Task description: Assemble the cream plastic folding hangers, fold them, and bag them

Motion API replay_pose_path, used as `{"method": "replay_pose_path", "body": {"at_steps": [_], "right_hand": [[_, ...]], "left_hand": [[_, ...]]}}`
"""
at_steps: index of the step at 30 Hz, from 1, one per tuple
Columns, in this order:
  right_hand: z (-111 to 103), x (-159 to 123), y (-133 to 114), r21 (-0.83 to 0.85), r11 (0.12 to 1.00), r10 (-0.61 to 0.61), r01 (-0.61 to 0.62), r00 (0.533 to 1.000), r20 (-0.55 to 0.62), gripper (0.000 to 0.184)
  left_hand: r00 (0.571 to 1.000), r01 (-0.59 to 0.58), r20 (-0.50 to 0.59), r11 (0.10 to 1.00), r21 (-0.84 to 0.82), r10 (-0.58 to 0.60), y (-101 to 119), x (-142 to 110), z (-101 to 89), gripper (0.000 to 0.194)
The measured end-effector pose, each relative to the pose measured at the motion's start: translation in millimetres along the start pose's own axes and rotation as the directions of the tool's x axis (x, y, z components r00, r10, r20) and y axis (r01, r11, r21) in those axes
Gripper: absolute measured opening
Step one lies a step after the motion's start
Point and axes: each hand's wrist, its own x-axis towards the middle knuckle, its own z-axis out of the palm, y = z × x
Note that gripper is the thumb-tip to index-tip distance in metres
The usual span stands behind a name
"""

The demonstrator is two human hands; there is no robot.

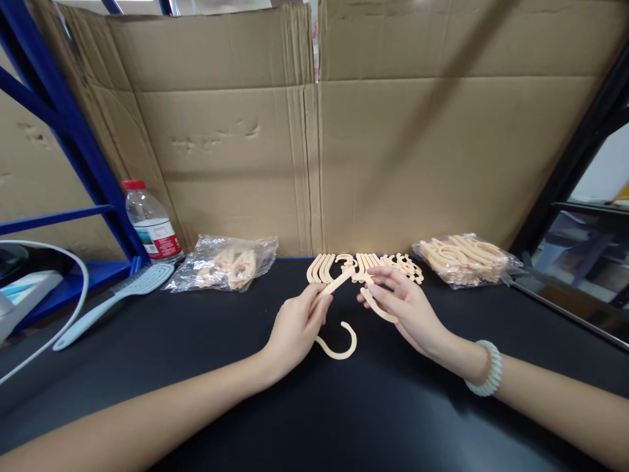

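Note:
Both my hands meet over a black table (pixel 344 419). My left hand (pixel 297 324) is closed on a beige plastic hook piece (pixel 339 347), whose curved hook hangs below the fingers and whose straight arm runs up and right. My right hand (pixel 405 305) pinches a second beige plastic piece (pixel 378 307) between thumb and fingers, touching the first one. Just behind the hands lies a row of loose beige plastic hanger pieces (pixel 366 265). A white beaded bracelet (pixel 486 368) sits on my right wrist.
A clear bag of beige pieces (pixel 226 263) lies at back left, another bag (pixel 464 257) at back right. A water bottle (pixel 150 223), a pale blue hairbrush (pixel 113 301) and a white cable (pixel 73 314) are at left. Cardboard (pixel 314 131) walls the back; blue shelving (pixel 59 124) stands left.

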Motion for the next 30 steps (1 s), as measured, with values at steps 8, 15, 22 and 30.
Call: {"method": "replay_pose_path", "body": {"at_steps": [8,15,22,30], "right_hand": [[3.8,-3.0,0.3,-0.228,0.946,0.298,-0.23,0.893,0.336,0.04],[-0.9,-4.0,-2.7,-0.296,0.917,0.386,-0.267,0.782,0.49,0.042],[5.7,-9.8,-2.5,-0.389,0.879,0.436,-0.276,0.796,0.42,0.039],[5.3,-18.5,-7.5,-0.636,0.759,0.147,0.143,0.913,0.38,0.032]], "left_hand": [[0.954,-0.297,0.119,0.824,0.483,0.274,-7.6,-1.2,-1.1,0.026],[0.778,-0.571,0.253,0.477,0.668,0.575,-4.1,1.3,-8.5,0.026],[0.78,-0.589,0.354,0.417,0.692,0.516,4.7,-0.8,-10.0,0.033],[0.851,-0.525,0.371,0.639,0.563,0.372,8.6,-1.7,-12.3,0.036]]}}
